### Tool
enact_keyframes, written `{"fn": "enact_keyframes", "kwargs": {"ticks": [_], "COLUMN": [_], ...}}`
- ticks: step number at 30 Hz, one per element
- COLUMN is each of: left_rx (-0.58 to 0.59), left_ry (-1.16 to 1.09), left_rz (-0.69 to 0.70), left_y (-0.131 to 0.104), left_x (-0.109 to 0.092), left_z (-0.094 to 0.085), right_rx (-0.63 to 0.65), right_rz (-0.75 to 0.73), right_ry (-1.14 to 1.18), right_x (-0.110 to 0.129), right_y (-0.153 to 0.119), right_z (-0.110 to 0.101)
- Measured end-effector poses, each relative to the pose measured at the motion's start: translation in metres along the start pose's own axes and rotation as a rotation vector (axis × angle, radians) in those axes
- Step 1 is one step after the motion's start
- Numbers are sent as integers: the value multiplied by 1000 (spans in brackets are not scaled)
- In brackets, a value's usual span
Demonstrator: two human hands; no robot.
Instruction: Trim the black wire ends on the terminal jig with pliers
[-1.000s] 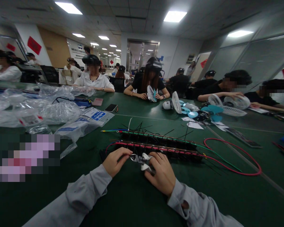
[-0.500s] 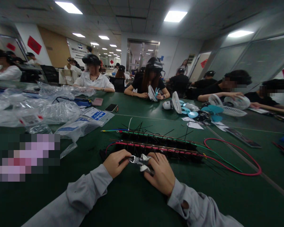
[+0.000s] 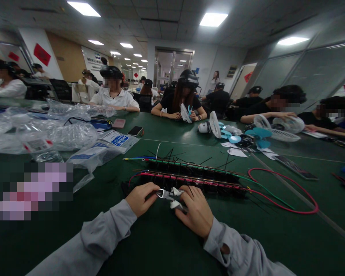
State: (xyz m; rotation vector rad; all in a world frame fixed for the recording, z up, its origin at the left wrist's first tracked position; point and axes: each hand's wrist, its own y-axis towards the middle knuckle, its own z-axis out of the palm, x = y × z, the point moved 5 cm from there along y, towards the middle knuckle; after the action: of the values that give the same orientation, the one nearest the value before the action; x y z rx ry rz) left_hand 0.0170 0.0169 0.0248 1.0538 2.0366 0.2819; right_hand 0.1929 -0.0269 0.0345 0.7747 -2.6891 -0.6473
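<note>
Green table (image 3: 155,245) here, bearing a long wire harness (image 3: 189,178); at its near edge the right hand (image 3: 196,209) — half-curled round white-tipped handles (image 3: 176,204) — and left hand (image 3: 141,198), pinched at the metal end (image 3: 161,193), hold a plier-like tool (image 3: 169,195).

Grey-white piece (image 3: 175,204); near dark wire bundle (image 3: 189,179)

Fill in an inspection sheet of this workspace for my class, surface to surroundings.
Surface: dark green tabletop.
Job's things: multicoloured wire bundle; white-handled pliers-like tool.
Clutter: plastic packaging leftward; phone and fan parts farther off.
Left grip: at the tool's tip, contact unclear.
Right grip: around the tool's handles.
Cables: red cable loops out beyond the bundle's right end.
Surroundings: people seated across the tabletop; ceiling lights lit.
</note>
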Motion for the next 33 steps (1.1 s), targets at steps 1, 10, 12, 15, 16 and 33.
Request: {"fn": "enact_keyframes", "kwargs": {"ticks": [1,10,12,15,16,33], "left_rx": [-4,3,6,0,-2,6], "left_ry": [-1,16,10,3,2,16], "left_rz": [12,24,20,15,13,2], "left_y": [0,-1,-1,-1,-1,0], "left_x": [1,7,7,7,6,3], "left_z": [0,3,3,3,3,2], "right_rx": [-8,-34,-34,-45,-49,-5], "right_rz": [-4,-43,-48,-58,-63,-23], "right_ry": [-2,-27,-34,-51,-53,12], "right_x": [0,-1,-1,-1,-1,-1], "right_y": [0,0,0,-1,-1,-1], "right_z": [0,1,2,2,2,2]}}
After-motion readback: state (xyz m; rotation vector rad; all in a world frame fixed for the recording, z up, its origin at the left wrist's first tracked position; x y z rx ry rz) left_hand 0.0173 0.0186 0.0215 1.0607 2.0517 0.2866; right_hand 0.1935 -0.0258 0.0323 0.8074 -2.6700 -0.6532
